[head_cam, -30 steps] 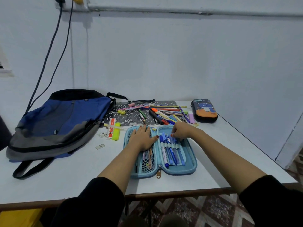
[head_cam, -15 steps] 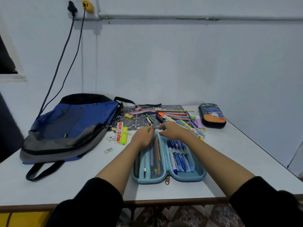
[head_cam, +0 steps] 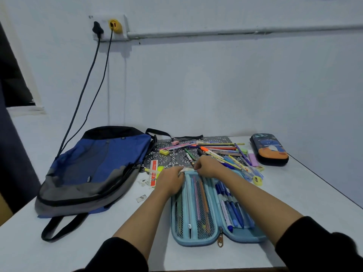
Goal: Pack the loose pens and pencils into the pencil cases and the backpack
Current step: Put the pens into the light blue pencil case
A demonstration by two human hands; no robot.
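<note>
A light blue pencil case [head_cam: 216, 239] lies open near the table's front edge. Its left half has a mesh pocket [head_cam: 198, 209] with a few pencils inside; its right half holds several blue pens [head_cam: 231, 209] under loops. My left hand [head_cam: 170, 181] and my right hand [head_cam: 208, 166] meet at the far end of the mesh pocket, fingers pinched on its pale top edge. Behind them lies a pile of loose pens and pencils [head_cam: 220, 150]. A blue and grey backpack [head_cam: 98, 169] lies flat on the left. A dark pencil case [head_cam: 269, 150] stands zipped at the back right.
A patterned black mat [head_cam: 169, 159] lies under the pile. A red and white ruler [head_cam: 153, 172], a yellow highlighter [head_cam: 160, 169], erasers and a yellow sharpener [head_cam: 257, 180] lie around it. Two cables [head_cam: 88, 85] hang from a wall socket behind the backpack. The table's right edge [head_cam: 324, 187] runs diagonally.
My left hand has lifted off the mesh pocket and my right hand has left the blue pens. Both now pinch the pocket's far edge. The view has tilted upward.
</note>
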